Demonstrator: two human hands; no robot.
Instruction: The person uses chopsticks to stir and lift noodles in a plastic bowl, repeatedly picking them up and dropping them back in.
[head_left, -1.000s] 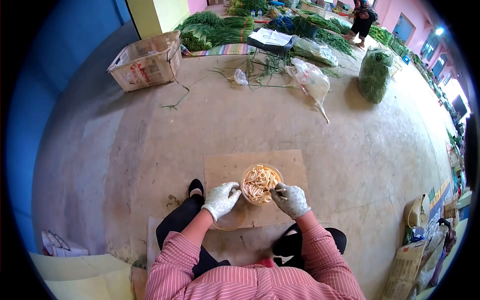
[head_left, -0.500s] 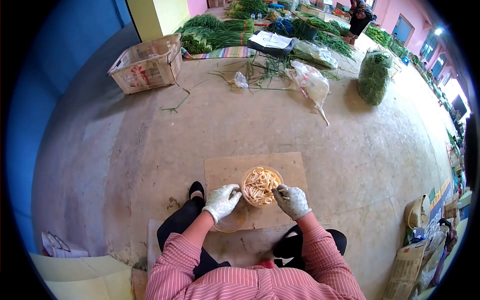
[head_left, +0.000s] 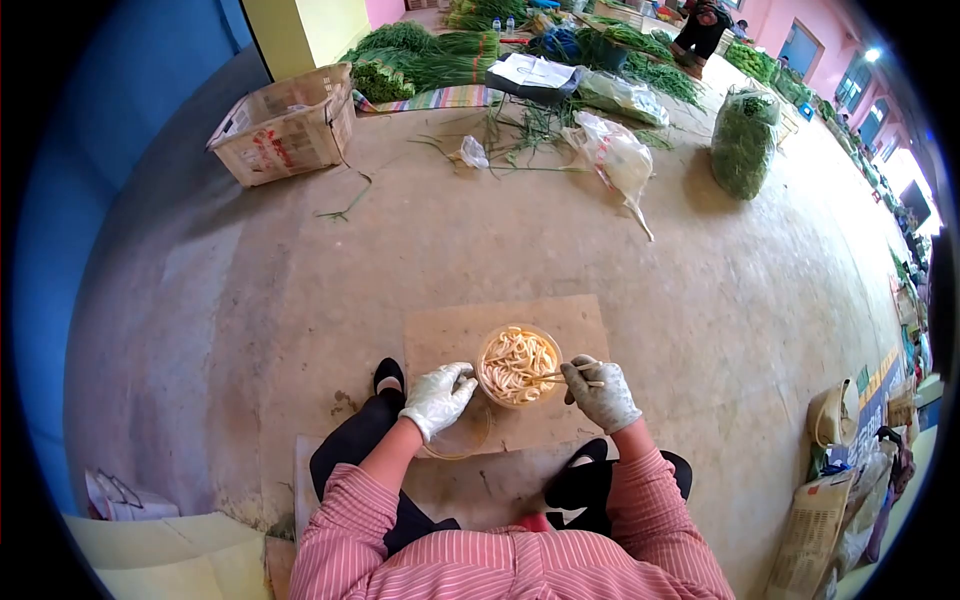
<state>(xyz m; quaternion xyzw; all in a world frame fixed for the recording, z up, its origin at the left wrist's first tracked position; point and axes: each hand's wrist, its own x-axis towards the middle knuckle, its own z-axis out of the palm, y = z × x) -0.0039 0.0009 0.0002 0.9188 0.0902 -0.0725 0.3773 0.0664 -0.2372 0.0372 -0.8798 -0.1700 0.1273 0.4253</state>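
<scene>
The left hand [head_left: 438, 402] hides part of the clear lid [head_left: 482, 432]. The top edge cuts off the far person [head_left: 701, 32] (marks on the white paper [head_left: 533, 70] are too small to read).

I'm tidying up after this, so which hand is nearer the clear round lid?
Left. The left hand overlaps the clear round lid in view; the right hand is off to its right, beside the bowl, holding chopsticks.

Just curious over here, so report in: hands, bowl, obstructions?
Right hand holding chopsticks, tips at noodles. Left hand beside bowl, contact unclear. Noodles otherwise uncovered.
</scene>
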